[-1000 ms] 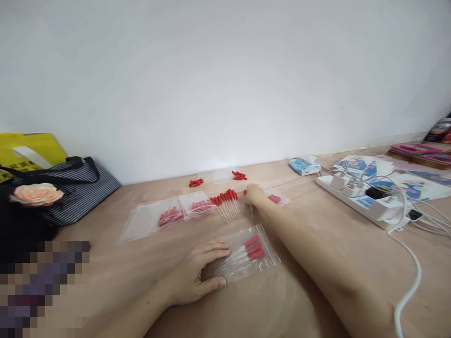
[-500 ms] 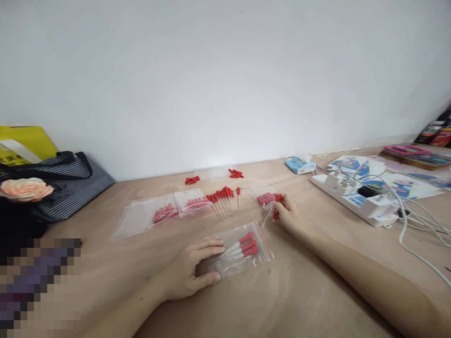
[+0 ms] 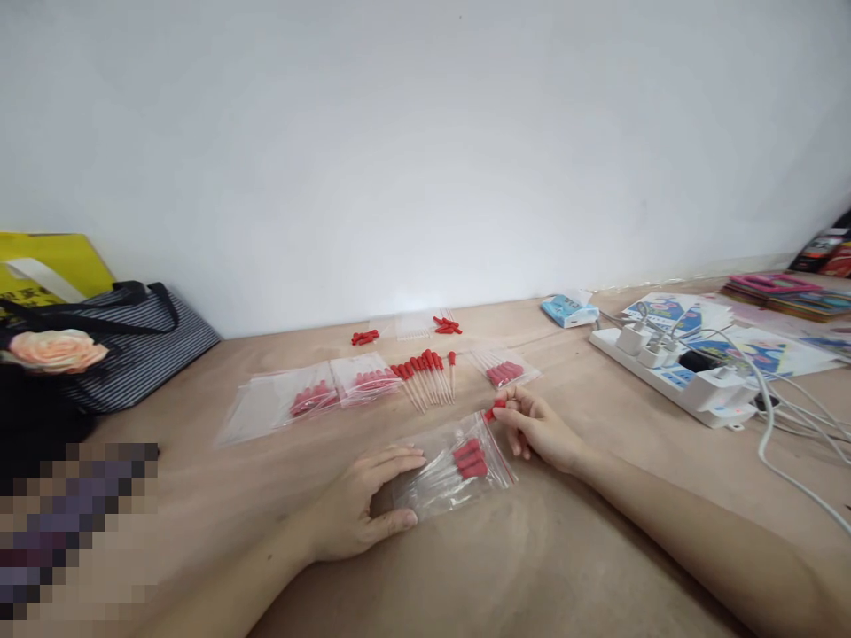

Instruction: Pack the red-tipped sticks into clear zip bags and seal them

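Observation:
A clear zip bag (image 3: 432,496) with a red strip at its mouth lies in front of me. Inside are three droppers with red rubber bulbs (image 3: 471,459). My left hand (image 3: 363,505) rests on the bag's left end, fingers stretched out and thumb apart. At the mouth, my right hand (image 3: 535,428) pinches another dropper by its red bulb (image 3: 495,408); its tube points down-left at the bag's opening, and I cannot tell how far in it is. Beyond it lies a filled bag of droppers (image 3: 505,372). A row of loose droppers (image 3: 429,377) lies left of that.
Filled bags (image 3: 316,399) lie left of the row. At the back are loose red bulbs (image 3: 365,338) and a bag of glass tubes (image 3: 413,326). A power strip (image 3: 671,381) with cables and a tissue pack (image 3: 570,310) stand right; a striped bag (image 3: 146,346) stands left.
My right hand has moved left and nearer, bringing the dropper from beside the far filled bag to the mouth of the front bag. My left hand has stayed in place.

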The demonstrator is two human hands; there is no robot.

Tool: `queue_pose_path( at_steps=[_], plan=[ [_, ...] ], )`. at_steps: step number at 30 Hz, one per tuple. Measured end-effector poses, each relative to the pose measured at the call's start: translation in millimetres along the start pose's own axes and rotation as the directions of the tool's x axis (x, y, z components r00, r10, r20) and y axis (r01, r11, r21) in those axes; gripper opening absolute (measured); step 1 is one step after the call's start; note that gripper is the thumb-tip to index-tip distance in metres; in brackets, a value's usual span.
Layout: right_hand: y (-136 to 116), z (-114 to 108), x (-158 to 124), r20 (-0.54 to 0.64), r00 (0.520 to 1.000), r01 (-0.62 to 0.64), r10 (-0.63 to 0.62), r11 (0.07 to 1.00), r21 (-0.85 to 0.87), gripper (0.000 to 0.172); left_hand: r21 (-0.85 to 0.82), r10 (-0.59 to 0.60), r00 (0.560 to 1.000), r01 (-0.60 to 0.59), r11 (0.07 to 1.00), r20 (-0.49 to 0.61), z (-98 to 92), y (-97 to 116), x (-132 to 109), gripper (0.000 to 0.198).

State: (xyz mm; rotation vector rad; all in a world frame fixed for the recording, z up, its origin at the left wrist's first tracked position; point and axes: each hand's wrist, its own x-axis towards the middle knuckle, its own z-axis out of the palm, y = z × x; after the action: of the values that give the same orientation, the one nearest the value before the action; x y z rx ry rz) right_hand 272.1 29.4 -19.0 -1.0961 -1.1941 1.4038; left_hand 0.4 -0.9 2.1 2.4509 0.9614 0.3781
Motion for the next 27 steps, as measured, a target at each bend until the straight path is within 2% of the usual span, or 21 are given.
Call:
queue_pose_path(
  at_steps=[4,8,13,16,22,25,27],
  plan=[
    [0,3,-3,0.125,0.991,-0.024,0.041,0.991,-0.132,0.034,0.008,-0.024,1.0,0.024,1.0,0.01,-0.3,0,-1,0.048],
    [0,6,-3,0.191,0.974,-0.079,0.125,0.97,-0.231,0.036,0.018,-0.04,0.999,0.04,0.999,0.01,-0.7,0,-1,0.049],
    [-1,4,-2,0.256,0.956,-0.081,0.146,0.965,-0.251,0.035,0.008,-0.019,1.0,0.019,1.0,-0.011,-1.9,2,1,0.048],
    [2,4,2,0.243,0.962,-0.07,0.128,0.97,-0.232,0.033,0.01,-0.026,1.0,0.026,1.0,-0.013,-2.2,2,1,0.047],
    [10,16,7,0.109,0.989,-0.065,0.095,0.965,-0.255,0.033,0.055,-0.036,0.999,0.035,0.998,0.007,-2.2,1,0,0.047],
    [7,17,4,0.213,0.974,-0.015,0.078,0.958,-0.285,0.032,0.06,-0.038,0.999,0.037,0.998,0.02,-1.6,0,0,0.048],
    [1,12,3,0.265,0.956,-0.036,0.127,0.946,-0.323,0.028,0.059,-0.032,0.999,0.031,0.998,0.02,-1.1,-1,-1,0.047]
  ],
)
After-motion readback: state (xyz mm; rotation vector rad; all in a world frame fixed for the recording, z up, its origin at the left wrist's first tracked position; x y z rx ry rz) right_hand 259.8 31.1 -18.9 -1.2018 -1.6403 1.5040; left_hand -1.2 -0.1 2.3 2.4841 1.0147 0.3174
